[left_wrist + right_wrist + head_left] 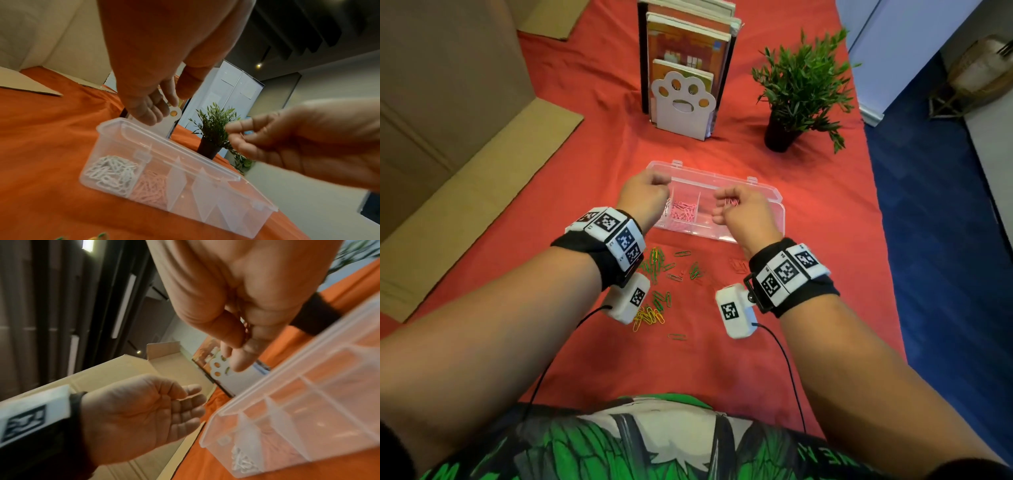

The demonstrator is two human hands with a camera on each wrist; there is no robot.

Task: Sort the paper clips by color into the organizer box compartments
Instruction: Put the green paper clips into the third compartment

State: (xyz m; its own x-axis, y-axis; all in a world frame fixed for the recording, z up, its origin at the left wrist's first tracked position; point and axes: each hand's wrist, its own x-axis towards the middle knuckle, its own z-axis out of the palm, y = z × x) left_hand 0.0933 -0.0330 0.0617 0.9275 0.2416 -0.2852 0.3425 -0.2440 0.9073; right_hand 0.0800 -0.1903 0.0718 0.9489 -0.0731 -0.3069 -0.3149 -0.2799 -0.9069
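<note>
Holding: right hand (743, 212) pinches pink clips (732, 202) between thumb and fingertips above the organizer box (774, 212).
Left hand (645, 197): fingers loosely curled, palm bare.
Below the fingertips: white clips (111, 172) fill the end compartment, pink pile (151, 188) beside.
Behind both wrists: green, yellow clips (661, 274) on the cloth.

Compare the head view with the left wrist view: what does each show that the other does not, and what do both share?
Only the head view shows the loose green, yellow and red paper clips lying unsorted on the red cloth in front of the organizer box, and both wrist bands.

Only the left wrist view shows plainly that white clips fill the end compartment, pink clips fill the next one, and the remaining compartments look empty.

Both show the clear organizer box, the left hand, the right hand, the potted plant and the paw-shaped bookend.
</note>
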